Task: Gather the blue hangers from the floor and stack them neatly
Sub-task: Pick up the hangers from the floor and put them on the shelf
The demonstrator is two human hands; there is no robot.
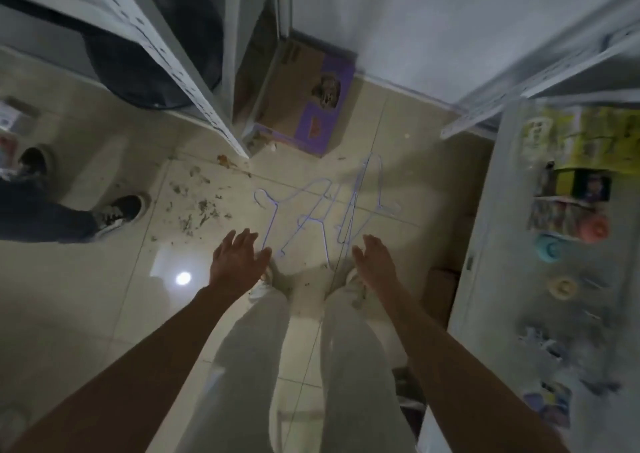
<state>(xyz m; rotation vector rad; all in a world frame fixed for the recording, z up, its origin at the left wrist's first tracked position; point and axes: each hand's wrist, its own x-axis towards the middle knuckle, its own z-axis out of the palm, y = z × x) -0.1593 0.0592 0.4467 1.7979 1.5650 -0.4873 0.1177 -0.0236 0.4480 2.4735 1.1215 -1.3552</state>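
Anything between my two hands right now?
Head view: the near ends of the blue hangers on the tiled floor, between left hand and right hand.

About 3 blue hangers (322, 215), overlapping.

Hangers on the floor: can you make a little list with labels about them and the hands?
hangers: blue wire hangers lie scattered and overlapping on the tiled floor
left hand: open, above the floor, holds nothing
right hand: open, holds nothing
stack: none made yet
nearby: cardboard box by the wall, debris on the tiles
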